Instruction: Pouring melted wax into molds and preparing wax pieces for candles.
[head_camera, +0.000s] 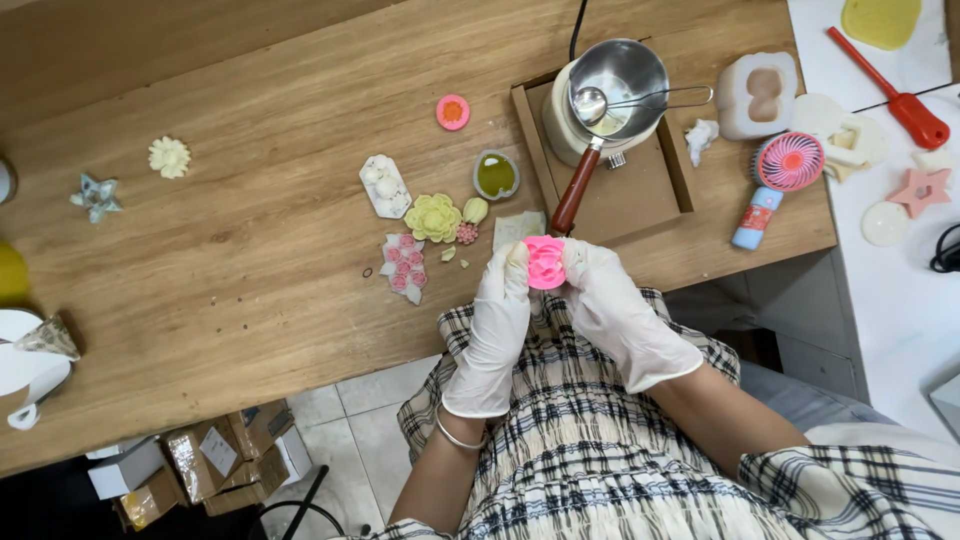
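i have both gloved hands pinched on a small pink mould (546, 262), held just off the near edge of the tabletop (250, 250): left hand (497, 330) grasping its left side, right hand (615, 312) its right. it looks soft and rubbery, round, with petal ridges. i judge gentle, even flexing from both rims works best, thumbs pushing the back. beyond it lie waxy cast flowers, a cream-yellow one (433, 217) and a pale pink cluster (404, 266), and a shiny steel pot (612, 85) with a wooden-handled ladle (580, 170).
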